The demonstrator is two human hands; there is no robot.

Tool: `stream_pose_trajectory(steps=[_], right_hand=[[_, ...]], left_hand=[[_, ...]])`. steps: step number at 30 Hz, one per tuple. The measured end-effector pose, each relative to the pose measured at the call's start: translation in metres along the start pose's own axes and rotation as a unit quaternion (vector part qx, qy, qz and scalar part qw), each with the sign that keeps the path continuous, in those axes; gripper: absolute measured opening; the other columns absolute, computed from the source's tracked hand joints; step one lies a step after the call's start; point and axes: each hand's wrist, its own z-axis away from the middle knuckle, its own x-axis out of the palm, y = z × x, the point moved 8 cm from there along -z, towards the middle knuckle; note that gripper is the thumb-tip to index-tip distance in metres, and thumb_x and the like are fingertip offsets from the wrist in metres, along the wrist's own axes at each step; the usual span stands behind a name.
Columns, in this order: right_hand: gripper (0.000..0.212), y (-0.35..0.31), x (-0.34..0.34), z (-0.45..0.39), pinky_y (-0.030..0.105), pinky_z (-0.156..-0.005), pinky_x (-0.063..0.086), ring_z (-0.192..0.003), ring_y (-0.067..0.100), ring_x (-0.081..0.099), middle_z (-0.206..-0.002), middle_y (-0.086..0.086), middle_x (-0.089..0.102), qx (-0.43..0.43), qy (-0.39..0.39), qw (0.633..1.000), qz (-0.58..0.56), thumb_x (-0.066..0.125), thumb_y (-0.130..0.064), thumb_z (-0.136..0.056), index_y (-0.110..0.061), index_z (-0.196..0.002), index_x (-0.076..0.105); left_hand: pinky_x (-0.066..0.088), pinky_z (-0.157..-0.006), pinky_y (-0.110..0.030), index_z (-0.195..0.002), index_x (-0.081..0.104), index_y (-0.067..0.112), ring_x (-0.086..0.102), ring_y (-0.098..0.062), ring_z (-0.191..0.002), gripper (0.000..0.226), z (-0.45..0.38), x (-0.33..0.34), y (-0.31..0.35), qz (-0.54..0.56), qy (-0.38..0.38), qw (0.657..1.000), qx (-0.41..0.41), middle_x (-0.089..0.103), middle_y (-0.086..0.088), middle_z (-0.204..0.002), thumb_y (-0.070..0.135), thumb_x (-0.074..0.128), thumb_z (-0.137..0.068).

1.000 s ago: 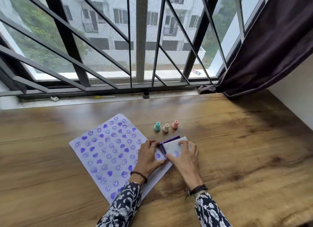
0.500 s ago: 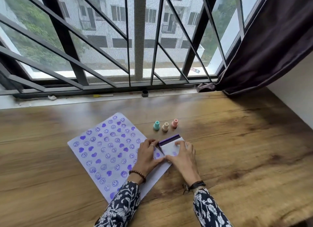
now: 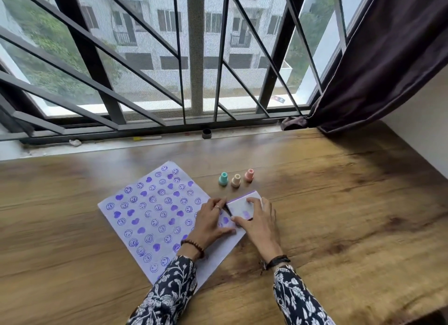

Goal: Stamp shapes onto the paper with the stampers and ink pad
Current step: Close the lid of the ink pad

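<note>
While bare desk (image 3: pixel 339 215) stretches right of centre, both hands press the white-lidded ink pad (image 3: pixel 243 207) at the stamped paper's (image 3: pixel 155 218) right edge: left hand (image 3: pixel 211 224) flat, right hand (image 3: pixel 258 221) gripping it; three stampers (image 3: pixel 236 180) stand just above.

Grainy matt wood table (image 3: pixel 339 215) showing darker knots, thin white paper (image 3: pixel 150 210) lying smooth with purple ink prints, three stampers (image 3: pixel 235 180) looking like smooth pastel plastic, far dark painted metal window bars (image 3: pixel 89 55), right dark cloth curtain (image 3: pixel 388 58) hanging matt
</note>
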Motion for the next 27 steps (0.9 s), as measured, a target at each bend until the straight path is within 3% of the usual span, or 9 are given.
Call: stream_pose_trajectory(steps=[4,7,9,12,16,21,24,27], right_hand=[[0.032,0.012,-0.005,0.002,0.032,-0.099,0.036,-0.122,0.024,0.039,-0.130,0.008,0.048,-0.015,-0.026,0.997,-0.078,0.062,-0.020,-0.084,-0.020,-0.116,0.059],[0.031,0.021,-0.012,0.007,0.031,-0.098,0.037,-0.120,0.024,0.044,-0.126,0.007,0.054,-0.023,-0.002,0.993,-0.114,0.065,-0.017,-0.083,-0.016,-0.113,0.063],[0.037,0.026,-0.015,0.009,0.031,-0.095,0.038,-0.117,0.023,0.046,-0.123,0.006,0.056,-0.012,0.023,0.992,-0.125,0.069,-0.020,-0.080,-0.014,-0.116,0.060],[0.050,0.033,-0.016,0.011,0.033,-0.093,0.039,-0.112,0.025,0.048,-0.117,0.008,0.059,0.017,0.070,0.989,-0.129,0.074,-0.021,-0.074,-0.011,-0.119,0.056],[0.036,0.054,-0.020,0.011,0.040,-0.090,0.044,-0.103,0.032,0.055,-0.107,0.013,0.061,0.050,0.132,0.973,-0.183,0.070,-0.009,-0.077,-0.006,-0.112,0.061],[0.021,0.078,-0.038,-0.006,0.024,-0.076,0.039,-0.092,0.026,0.063,-0.102,0.015,0.070,0.055,0.167,0.959,-0.223,0.061,-0.002,-0.084,-0.007,-0.102,0.068],[0.021,0.088,-0.047,-0.022,0.014,-0.068,0.036,-0.082,0.017,0.060,-0.098,0.013,0.073,0.083,0.182,0.945,-0.261,0.064,-0.002,-0.080,-0.006,-0.100,0.070],[0.016,0.097,-0.053,-0.034,0.014,-0.065,0.035,-0.081,0.016,0.060,-0.096,0.014,0.074,0.089,0.197,0.942,-0.257,0.065,-0.005,-0.081,-0.006,-0.096,0.071]], left_hand=[[0.025,-0.106,-0.027,-0.141,0.021,0.014,0.033,-0.023,-0.129,0.093,0.006,0.000,0.002,0.006,-0.062,0.998,0.030,0.033,-0.010,-0.142,0.034,0.076,-0.069],[0.026,-0.107,-0.028,-0.141,0.021,0.014,0.032,-0.024,-0.130,0.094,0.010,0.001,0.000,-0.002,-0.099,0.995,0.033,0.033,-0.009,-0.141,0.033,0.077,-0.068],[0.030,-0.101,-0.030,-0.134,0.036,0.014,0.039,-0.023,-0.123,0.082,0.015,-0.001,-0.001,-0.011,-0.048,0.999,0.010,0.043,-0.007,-0.133,0.037,0.077,-0.067],[0.027,-0.084,-0.030,-0.107,0.054,0.023,0.045,-0.020,-0.110,0.045,0.026,-0.001,0.003,-0.078,0.059,0.995,-0.036,0.053,-0.001,-0.112,0.049,0.066,-0.072],[0.018,-0.089,-0.033,-0.101,0.055,0.023,0.037,-0.018,-0.117,0.032,0.028,0.022,0.015,-0.094,0.064,0.992,-0.053,0.050,0.003,-0.117,0.046,0.057,-0.079],[0.016,-0.083,-0.034,-0.091,0.060,0.023,0.044,-0.018,-0.108,0.024,0.008,0.020,0.035,-0.094,0.105,0.988,-0.069,0.059,0.001,-0.103,0.044,0.052,-0.082],[0.024,-0.088,-0.039,-0.086,0.059,0.017,0.046,-0.024,-0.106,0.024,-0.013,0.022,0.046,-0.092,0.100,0.988,-0.070,0.061,-0.005,-0.101,0.040,0.053,-0.083],[0.032,-0.087,-0.040,-0.082,0.059,0.015,0.052,-0.031,-0.100,0.020,-0.029,0.025,0.058,-0.055,0.108,0.991,-0.059,0.065,-0.013,-0.098,0.035,0.055,-0.082]])
